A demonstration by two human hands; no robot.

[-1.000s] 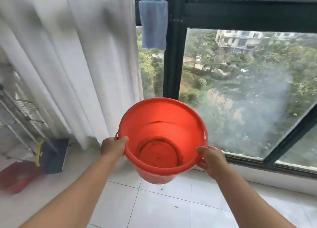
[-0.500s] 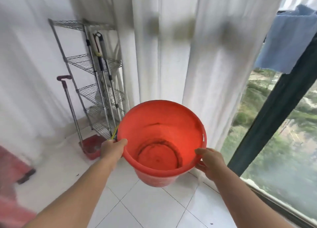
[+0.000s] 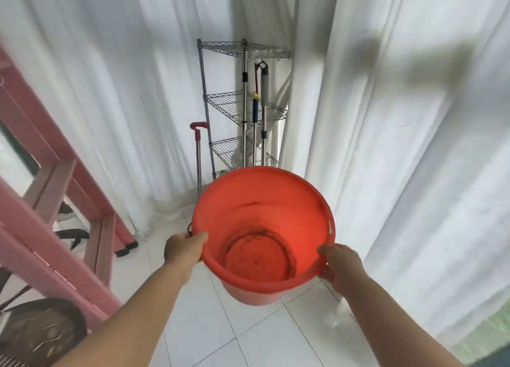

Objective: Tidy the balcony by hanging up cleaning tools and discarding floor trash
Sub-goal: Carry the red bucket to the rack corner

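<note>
A red plastic bucket [image 3: 263,234] is held above the white tiled floor [image 3: 209,330], the left hand [image 3: 184,247] closed on its left rim and the right hand [image 3: 340,264] closed on its right rim. Nothing but dark staining is seen inside it. Beyond it a wire rack [image 3: 242,104] stands in the curtained corner, with two long-handled cleaning tools [image 3: 260,112] hung against it; their heads are hidden behind the bucket. A red-capped pole [image 3: 198,151] stands just left of the rack. A pink frame [image 3: 55,201] is cut off at the left.
</note>
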